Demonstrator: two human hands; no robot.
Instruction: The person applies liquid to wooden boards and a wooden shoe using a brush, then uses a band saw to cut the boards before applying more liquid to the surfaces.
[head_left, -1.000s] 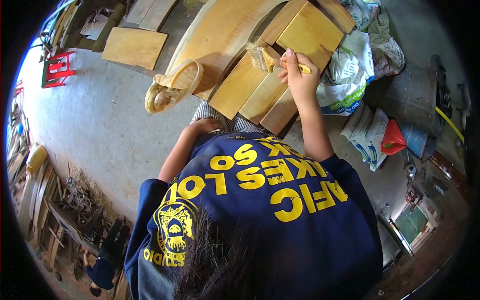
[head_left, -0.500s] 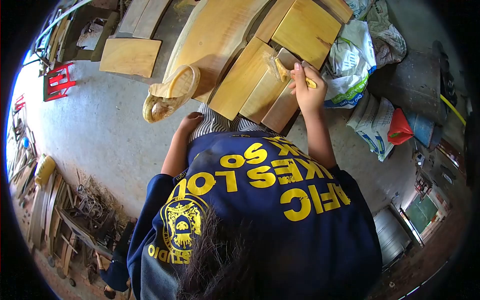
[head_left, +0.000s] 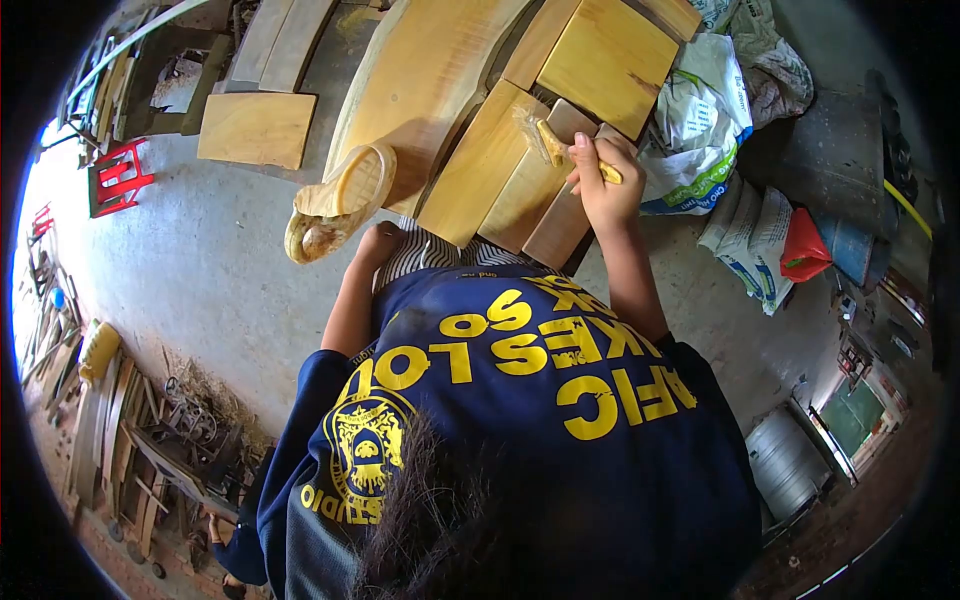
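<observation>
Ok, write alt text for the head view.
A person's right hand holds a brush over wooden boards, near a yellowish open container; the left hand is at the striped trousers. White sacks lie right of the boards.

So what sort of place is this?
Probably a woodworking shop or yard: finished-looking wooden boards laid side by side, a flat brush held over them in the right hand, and loose timber heaped on the floor at left.
</observation>
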